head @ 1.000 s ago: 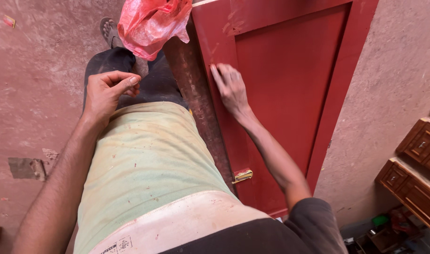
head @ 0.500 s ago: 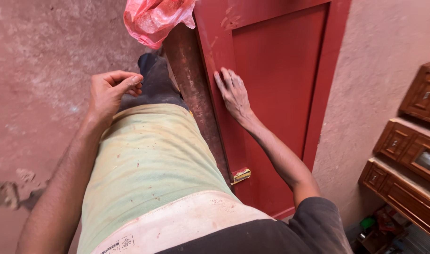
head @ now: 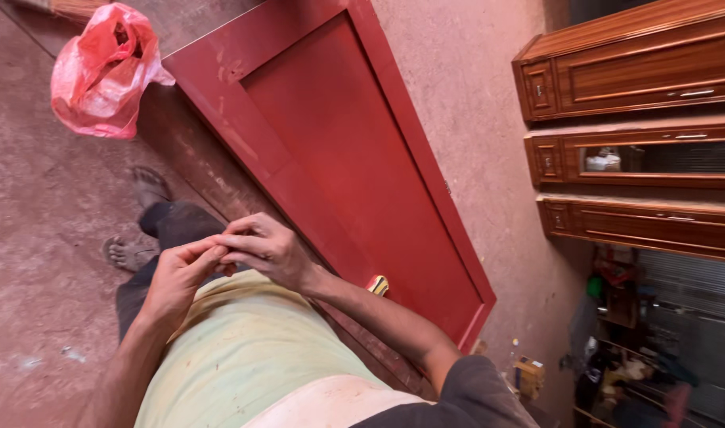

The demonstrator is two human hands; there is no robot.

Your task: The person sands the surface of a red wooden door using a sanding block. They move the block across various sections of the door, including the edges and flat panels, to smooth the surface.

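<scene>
1. The left hand [head: 176, 279] and the right hand [head: 265, 250] meet in front of the person's body, fingertips touching each other. The fingers of both are curled together in a pinch, but what they hold between them is too small or too hidden to see; I cannot tell if there is anything.
2. Just under the hands is the pale green cloth [head: 247, 357] over the person's front, and it hides most of the legs. Only one sandaled foot [head: 127, 252] shows clearly on the floor [head: 37, 206].
3. Near the right hand lies the red door panel [head: 338, 158], flat and slanted across the view. A small brass hinge [head: 377, 284] sits on its edge, partly covered by the right forearm.
4. A red plastic bag [head: 101, 71] lies at the panel's far corner; its content is not visible.
5. Brown wooden cabinets [head: 640, 135] stand at the right, cut off by the frame edge. Below them the things are dark and blurred.
</scene>
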